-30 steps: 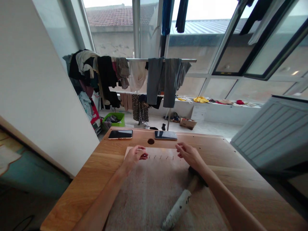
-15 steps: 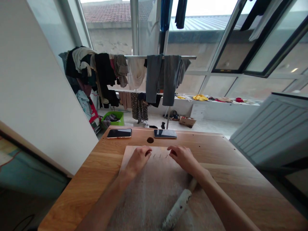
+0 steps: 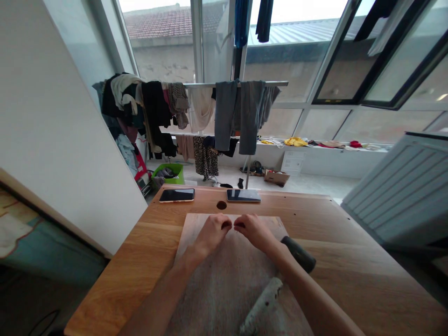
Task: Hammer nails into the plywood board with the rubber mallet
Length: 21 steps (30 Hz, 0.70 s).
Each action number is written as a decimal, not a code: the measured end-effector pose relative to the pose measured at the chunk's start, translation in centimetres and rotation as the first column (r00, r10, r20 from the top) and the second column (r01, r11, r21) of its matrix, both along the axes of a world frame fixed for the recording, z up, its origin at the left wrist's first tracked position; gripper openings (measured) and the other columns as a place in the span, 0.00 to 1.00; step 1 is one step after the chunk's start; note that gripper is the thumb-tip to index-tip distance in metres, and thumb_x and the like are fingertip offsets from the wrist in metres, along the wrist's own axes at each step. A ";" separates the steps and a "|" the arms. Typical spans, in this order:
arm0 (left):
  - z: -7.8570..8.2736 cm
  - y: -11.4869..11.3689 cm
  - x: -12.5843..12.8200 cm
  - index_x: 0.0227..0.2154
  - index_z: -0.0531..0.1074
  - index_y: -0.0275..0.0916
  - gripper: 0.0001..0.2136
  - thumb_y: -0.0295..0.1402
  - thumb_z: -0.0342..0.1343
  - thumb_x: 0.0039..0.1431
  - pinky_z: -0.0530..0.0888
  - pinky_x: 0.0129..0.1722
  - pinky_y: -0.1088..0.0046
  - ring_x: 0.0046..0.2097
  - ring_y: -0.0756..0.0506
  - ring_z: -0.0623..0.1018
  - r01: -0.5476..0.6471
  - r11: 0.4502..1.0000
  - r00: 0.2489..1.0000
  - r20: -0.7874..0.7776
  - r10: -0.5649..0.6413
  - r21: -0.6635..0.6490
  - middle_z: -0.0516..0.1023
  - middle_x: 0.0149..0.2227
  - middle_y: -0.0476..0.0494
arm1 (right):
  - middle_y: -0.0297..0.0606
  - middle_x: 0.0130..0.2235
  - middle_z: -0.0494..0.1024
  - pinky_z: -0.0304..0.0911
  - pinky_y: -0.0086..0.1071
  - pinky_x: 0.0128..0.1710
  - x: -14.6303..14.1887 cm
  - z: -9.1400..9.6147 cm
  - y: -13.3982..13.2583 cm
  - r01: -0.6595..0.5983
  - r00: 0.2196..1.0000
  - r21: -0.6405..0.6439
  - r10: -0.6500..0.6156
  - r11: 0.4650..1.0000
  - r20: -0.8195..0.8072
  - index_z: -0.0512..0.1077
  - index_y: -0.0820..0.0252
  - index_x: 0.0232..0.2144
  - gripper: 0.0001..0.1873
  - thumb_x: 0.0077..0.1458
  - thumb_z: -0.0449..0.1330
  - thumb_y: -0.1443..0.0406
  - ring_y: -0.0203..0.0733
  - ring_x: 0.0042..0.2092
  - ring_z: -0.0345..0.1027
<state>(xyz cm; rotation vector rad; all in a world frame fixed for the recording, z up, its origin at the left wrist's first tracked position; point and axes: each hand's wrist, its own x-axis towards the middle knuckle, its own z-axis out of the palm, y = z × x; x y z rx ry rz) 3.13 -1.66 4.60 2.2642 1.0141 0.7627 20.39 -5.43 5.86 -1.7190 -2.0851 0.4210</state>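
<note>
My left hand point(image 3: 213, 232) and my right hand point(image 3: 255, 231) lie side by side on the far part of a pale grey-brown board point(image 3: 217, 289) on the wooden table point(image 3: 350, 275). Both have the fingers curled under, and their fingertips almost meet at the middle. What is under the fingers is hidden. A hammer lies slanted under my right forearm, its dark head point(image 3: 298, 254) to the right of the wrist and its white-speckled handle point(image 3: 261, 305) toward the near edge.
Two dark phones point(image 3: 177, 195) point(image 3: 243, 195) lie at the table's far edge with a round hole point(image 3: 221, 205) between them. Beyond stands a drying rack of clothes point(image 3: 231, 112) and a green basket point(image 3: 168, 173). A white panel point(image 3: 70, 140) leans left, a grey slatted panel point(image 3: 395, 191) right.
Both hands have moved inward along the row of small nails on the board until they meet at the middle; the nails are now covered. The hammer head now shows beside my right wrist.
</note>
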 end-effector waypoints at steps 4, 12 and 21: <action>0.7 -0.6 -0.7 0.30 0.79 0.37 0.04 0.24 0.59 0.55 0.70 0.36 0.75 0.34 0.47 0.78 -0.012 0.997 0.997 0.080 0.018 -0.074 0.80 0.31 0.47 | 0.40 0.32 0.82 0.61 0.29 0.36 -0.3 1.0 -1.1 0.011 0.998 0.035 -0.009 0.999 -0.057 0.81 0.59 0.31 0.12 0.56 0.57 0.71 0.40 0.34 0.73; 1.8 -3.1 -3.1 0.37 0.77 0.37 0.07 0.34 0.57 0.61 0.73 0.36 0.75 0.35 0.47 0.78 0.086 0.984 0.988 0.141 -0.064 -0.158 0.79 0.36 0.45 | 0.37 0.37 0.80 0.66 0.26 0.32 -1.4 2.7 -4.7 -0.042 0.975 0.011 0.044 0.999 -0.217 0.80 0.56 0.37 0.10 0.57 0.58 0.67 0.34 0.30 0.73; 1.2 -7.8 -11.2 0.48 0.72 0.44 0.11 0.33 0.51 0.65 0.76 0.52 0.65 0.48 0.44 0.78 -0.054 0.991 0.993 -0.099 0.066 0.120 0.76 0.50 0.44 | 0.39 0.39 0.82 0.70 0.30 0.36 2.6 2.3 -12.2 0.339 0.909 0.223 -0.257 0.914 -0.329 0.78 0.54 0.39 0.16 0.61 0.54 0.54 0.41 0.37 0.76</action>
